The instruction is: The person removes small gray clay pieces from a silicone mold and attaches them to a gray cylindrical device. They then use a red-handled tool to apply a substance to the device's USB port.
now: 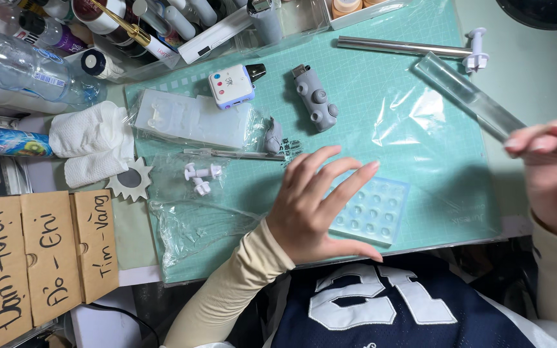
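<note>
Left hand [314, 206] is lying flat with fingers spread apart, pressing on the left edge of a clear dimpled silicone mold [374, 211] sitting at about 5 o'clock on the green cutting mat [420, 96]. Right hand [552, 174] is hovering at 3 o'clock, blurry, maybe pinching something thin, can't really tell.

teal gridded mat [420, 122], seemingly pale-blue dimpled mould [375, 212]

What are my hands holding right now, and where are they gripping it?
The left hand lies flat on the clear dimpled mould tray, pressing its left part, not gripping. The right hand pinches something thin and pale between its fingertips; it is too blurred to identify.
</note>
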